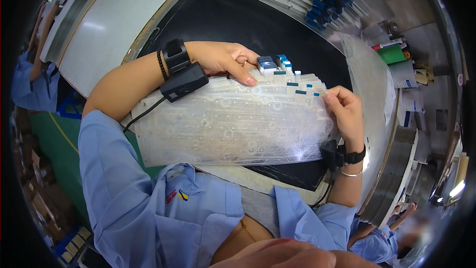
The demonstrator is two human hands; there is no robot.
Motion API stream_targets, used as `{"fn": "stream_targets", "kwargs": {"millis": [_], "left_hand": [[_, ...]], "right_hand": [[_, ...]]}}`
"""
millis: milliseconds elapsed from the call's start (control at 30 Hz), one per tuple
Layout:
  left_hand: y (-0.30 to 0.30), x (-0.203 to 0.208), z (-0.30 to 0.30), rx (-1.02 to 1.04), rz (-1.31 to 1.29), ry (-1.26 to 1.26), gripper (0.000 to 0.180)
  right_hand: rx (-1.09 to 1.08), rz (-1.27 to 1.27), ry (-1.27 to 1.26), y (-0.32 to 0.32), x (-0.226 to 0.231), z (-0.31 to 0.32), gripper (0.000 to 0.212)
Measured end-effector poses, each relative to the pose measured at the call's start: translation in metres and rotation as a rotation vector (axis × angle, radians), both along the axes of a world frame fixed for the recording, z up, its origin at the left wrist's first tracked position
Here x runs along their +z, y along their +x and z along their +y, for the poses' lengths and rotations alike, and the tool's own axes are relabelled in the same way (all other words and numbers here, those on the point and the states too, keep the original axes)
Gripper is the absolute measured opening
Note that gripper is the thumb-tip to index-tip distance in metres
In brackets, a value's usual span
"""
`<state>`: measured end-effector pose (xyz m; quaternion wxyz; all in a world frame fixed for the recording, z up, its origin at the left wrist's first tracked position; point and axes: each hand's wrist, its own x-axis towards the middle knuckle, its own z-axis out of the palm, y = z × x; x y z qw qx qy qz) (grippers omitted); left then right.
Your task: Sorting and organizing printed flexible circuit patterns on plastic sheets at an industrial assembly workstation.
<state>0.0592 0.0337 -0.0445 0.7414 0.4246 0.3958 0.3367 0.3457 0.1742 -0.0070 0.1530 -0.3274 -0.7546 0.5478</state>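
A fanned stack of thin translucent plastic sheets point(230, 131) with fine printed circuit-like traces lies in front of me. Short tabs with blue ends point(280, 73) stick out along its far edge. My left hand point(220, 59) grips that far edge beside the tabs, its thumb on top and the other fingers curled behind. At the right far corner, my right hand point(345, 111) pinches the sheet edges between thumb and fingertips. How many sheets this pinch takes in cannot be made out. Black devices are strapped to both wrists.
Beneath the stack is a black work surface point(223, 17). Beyond it, more sheets with blue tabs point(332, 7) are piled at the far right. A pale table point(111, 20) stands at the far left. A green roll point(394, 54) lies at the right; other people sit at both sides.
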Motion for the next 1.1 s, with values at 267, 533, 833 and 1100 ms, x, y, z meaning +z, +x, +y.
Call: {"fn": "stream_targets", "kwargs": {"millis": [267,533,833,1100], "left_hand": [[0.002,0.003,-0.002,0.021,0.005,0.021,0.049],[0.000,-0.009,-0.001,0.048,0.039,0.035,0.049],[0.006,0.005,-0.005,0.090,0.003,-0.009,0.049],[0.011,0.007,-0.006,0.141,0.011,-0.041,0.046]], "right_hand": [[-0.002,0.053,0.014,0.005,-0.006,-0.007,0.015],[0.012,0.036,-0.020,0.001,-0.007,-0.008,0.015],[0.050,-0.005,-0.036,0.004,-0.004,-0.003,0.009],[0.106,-0.064,-0.066,0.003,0.000,0.004,0.010]]}}
